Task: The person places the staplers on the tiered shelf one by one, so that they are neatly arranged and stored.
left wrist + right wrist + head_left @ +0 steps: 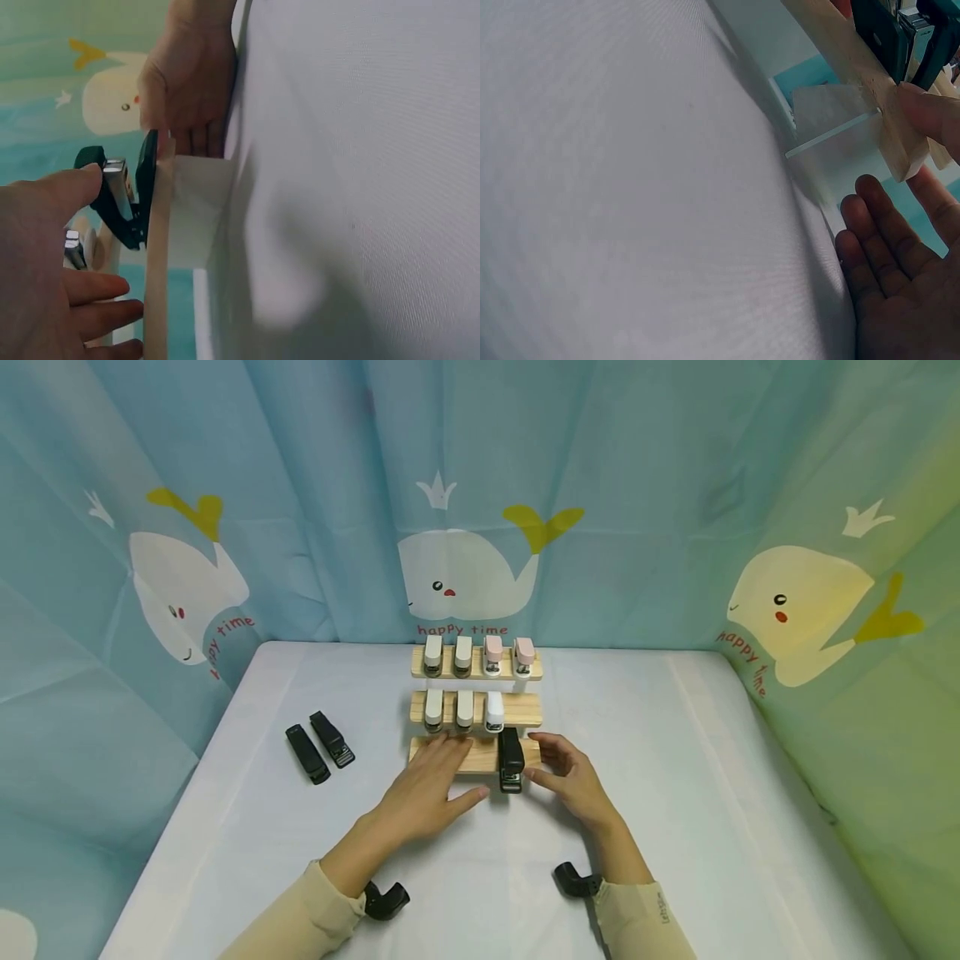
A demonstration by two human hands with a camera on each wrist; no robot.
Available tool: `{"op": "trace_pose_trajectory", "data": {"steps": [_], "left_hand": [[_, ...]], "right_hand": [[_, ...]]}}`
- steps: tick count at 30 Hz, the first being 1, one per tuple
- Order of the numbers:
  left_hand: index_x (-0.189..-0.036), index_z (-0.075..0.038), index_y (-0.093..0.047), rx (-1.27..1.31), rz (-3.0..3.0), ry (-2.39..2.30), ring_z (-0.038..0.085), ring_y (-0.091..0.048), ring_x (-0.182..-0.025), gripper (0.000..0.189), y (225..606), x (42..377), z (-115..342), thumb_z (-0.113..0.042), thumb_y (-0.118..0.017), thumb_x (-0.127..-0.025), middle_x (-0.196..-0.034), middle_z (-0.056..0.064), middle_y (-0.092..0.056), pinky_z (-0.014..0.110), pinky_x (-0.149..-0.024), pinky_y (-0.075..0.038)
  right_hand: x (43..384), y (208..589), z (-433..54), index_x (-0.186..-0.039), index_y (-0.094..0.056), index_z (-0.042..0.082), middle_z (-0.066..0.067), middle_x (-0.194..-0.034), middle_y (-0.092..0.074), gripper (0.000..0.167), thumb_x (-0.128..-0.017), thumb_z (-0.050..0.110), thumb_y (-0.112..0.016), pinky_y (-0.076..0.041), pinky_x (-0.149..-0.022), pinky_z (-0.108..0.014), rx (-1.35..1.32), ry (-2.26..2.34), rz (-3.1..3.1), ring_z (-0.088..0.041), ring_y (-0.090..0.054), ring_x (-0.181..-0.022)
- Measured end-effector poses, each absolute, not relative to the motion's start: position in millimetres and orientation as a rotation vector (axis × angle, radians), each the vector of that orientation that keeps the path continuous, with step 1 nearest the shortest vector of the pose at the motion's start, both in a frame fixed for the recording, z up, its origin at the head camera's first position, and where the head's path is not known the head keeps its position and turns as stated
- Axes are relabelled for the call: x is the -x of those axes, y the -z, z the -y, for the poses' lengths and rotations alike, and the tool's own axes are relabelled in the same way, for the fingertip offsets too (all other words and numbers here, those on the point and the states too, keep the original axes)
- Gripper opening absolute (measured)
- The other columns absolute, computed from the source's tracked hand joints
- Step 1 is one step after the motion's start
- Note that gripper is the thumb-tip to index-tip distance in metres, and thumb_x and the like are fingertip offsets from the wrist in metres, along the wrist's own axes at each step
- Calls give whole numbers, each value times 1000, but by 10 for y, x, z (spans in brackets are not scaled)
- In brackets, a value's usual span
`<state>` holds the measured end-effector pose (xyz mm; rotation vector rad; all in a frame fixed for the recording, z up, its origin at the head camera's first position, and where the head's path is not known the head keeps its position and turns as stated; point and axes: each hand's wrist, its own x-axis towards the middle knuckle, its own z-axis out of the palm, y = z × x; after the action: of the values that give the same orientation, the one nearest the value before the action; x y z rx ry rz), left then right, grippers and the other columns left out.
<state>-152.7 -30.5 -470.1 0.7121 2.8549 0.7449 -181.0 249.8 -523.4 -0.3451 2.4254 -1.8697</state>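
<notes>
A black stapler (512, 753) stands near the right end of the lowest tier of a wooden tiered rack (476, 762), its front end overhanging the edge. My left hand (426, 787) reaches over that tier's left part with extended fingers; in the left wrist view its thumb (71, 191) lies at the stapler's upper arm. At the tier's right end is my right hand (576, 783), fingers loosely bent. In the right wrist view its thumb (930, 112) lies against the wooden board (847, 49) beside the stapler, with the other fingers around the board's end.
Two black staplers (307, 753) lie on the white table to the left. The middle tier bears two cream staplers (433, 708) and a white one (494, 710). Cream staplers (462, 655) and pink staplers (523, 655) stand on the top tier. A whale-print curtain (637, 585) encloses the table.
</notes>
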Motion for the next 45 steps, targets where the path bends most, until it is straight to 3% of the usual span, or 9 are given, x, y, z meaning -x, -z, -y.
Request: {"op": "trace_pose_trajectory", "data": {"steps": [11, 18, 27, 45], "left_hand": [[-163, -14, -34, -776, -2883, -752, 29, -27, -159, 80, 4722, 1503, 500, -61, -55, -101, -168, 10, -35, 47, -131, -15], [-159, -11, -40, -782, -2923, -817, 36, -33, -155, 75, 4758, 1475, 668, -54, -61, -101, -164, 8, -43, 50, -127, -27], [-157, -18, -42, -676, -2956, -953, 29, -45, -147, 67, 4723, 1468, 884, -51, -62, -102, -156, 7, -50, 52, -117, -42], [-156, -5, -40, -479, -3034, -1003, 39, -43, -145, 72, 4767, 1711, 1341, -43, -66, -101, -153, 18, -51, 58, -117, -37]], "right_hand": [[1804, 5237, -2506, -141, -59, 7, -18, -135, -64, 57, -88, 8, -81, -47, -101, -19, 338, 1879, -2418, -16, -62, -119], [1799, 5231, -2509, -141, -58, 8, -18, -136, -63, 56, -89, 9, -80, -47, -103, -20, 355, 1888, -2388, -19, -61, -121], [1807, 5228, -2506, -141, -59, 8, -17, -137, -63, 57, -88, 9, -81, -47, -103, -21, 356, 1877, -2406, -25, -61, -123], [1813, 5238, -2506, -140, -59, 6, -20, -135, -63, 57, -88, 8, -82, -48, -102, -23, 349, 1881, -2404, -31, -60, -123]]}}
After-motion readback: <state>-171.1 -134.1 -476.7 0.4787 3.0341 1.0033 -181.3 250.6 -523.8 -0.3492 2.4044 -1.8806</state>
